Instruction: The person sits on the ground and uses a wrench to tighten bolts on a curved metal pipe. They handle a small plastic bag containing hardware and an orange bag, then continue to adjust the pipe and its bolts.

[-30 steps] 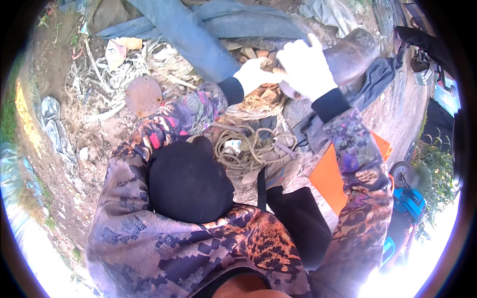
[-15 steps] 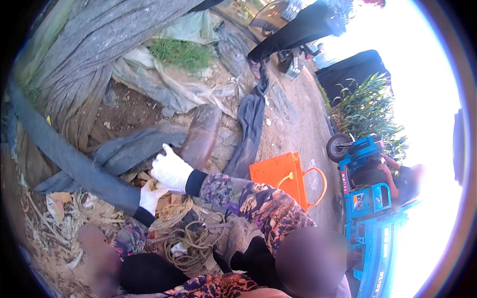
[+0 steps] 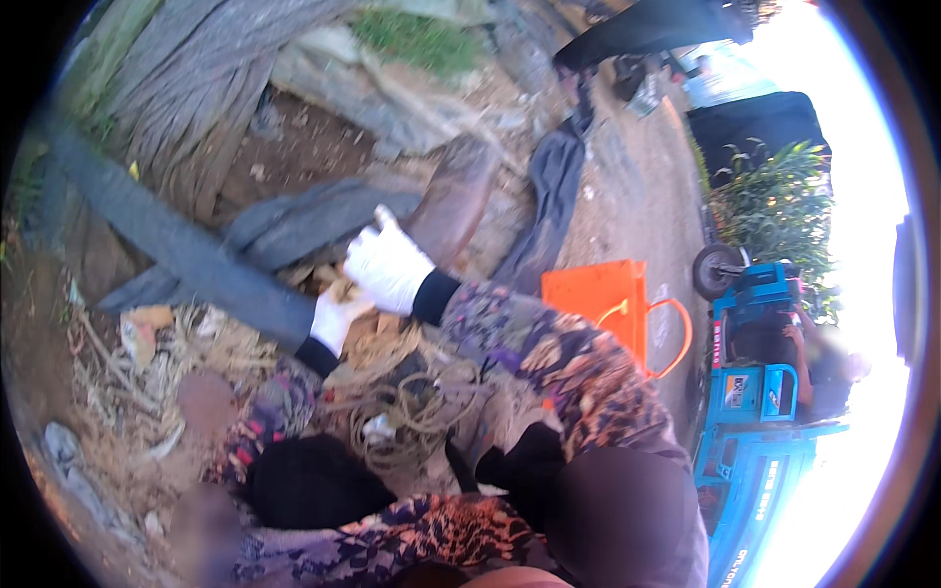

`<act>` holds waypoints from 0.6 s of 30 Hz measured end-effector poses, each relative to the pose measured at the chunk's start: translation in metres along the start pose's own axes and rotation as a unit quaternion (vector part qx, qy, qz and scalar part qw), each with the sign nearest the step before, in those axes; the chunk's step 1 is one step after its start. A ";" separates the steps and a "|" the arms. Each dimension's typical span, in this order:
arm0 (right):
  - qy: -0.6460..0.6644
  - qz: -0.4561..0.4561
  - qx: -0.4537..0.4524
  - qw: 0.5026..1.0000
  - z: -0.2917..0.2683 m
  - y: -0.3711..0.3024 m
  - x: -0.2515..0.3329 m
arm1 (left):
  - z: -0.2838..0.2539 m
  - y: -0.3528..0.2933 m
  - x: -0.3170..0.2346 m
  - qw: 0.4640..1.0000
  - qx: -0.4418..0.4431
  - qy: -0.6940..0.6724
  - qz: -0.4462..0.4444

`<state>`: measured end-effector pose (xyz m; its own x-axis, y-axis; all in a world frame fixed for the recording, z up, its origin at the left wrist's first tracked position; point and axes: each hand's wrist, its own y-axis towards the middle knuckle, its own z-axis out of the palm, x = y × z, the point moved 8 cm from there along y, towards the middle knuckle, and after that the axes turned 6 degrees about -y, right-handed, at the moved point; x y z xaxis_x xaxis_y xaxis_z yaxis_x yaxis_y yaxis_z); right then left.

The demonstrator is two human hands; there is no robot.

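My right hand, in a white glove, is closed near the middle, with one fingertip sticking up. Just below and left of it, my left hand, also gloved in white, has its fingers bent in toward the right. The two hands meet or nearly meet over tan, crumpled scraps. Whatever lies between their fingers is too small and blurred to make out. A long dark blue-grey strip runs diagonally down to my left wrist. Beyond my right hand lies a smooth brown rounded piece.
Coiled rope lies close to my knees among dry litter. An orange bag with handles stands to the right. Farther right, a person sits at a blue three-wheeled vehicle. Another person's dark-trousered leg is at the top. Grey sheeting covers the far left.
My view has shifted, so the surroundings sit farther right and higher in the picture. My hands stay close together, and my right hand's fingers look more curled.
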<state>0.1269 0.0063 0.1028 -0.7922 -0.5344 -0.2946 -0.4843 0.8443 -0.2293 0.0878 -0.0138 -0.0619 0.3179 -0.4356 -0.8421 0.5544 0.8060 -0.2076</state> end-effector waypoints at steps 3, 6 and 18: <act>-0.020 -0.025 0.008 0.999 0.014 -0.010 0.000 | 0.011 -0.006 0.001 0.996 -0.026 -0.070 -0.051; -0.054 0.000 0.026 0.998 0.010 -0.006 0.000 | 0.012 -0.007 -0.004 0.997 -0.018 -0.062 -0.049; -0.060 -0.086 -0.038 0.994 0.018 -0.014 -0.006 | 0.018 -0.009 -0.013 0.997 0.010 -0.045 -0.067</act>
<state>0.1449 -0.0027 0.0915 -0.6479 -0.6674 -0.3672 -0.6386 0.7387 -0.2159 0.0926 -0.0224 -0.0405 0.3067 -0.5733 -0.7598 0.6111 0.7306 -0.3046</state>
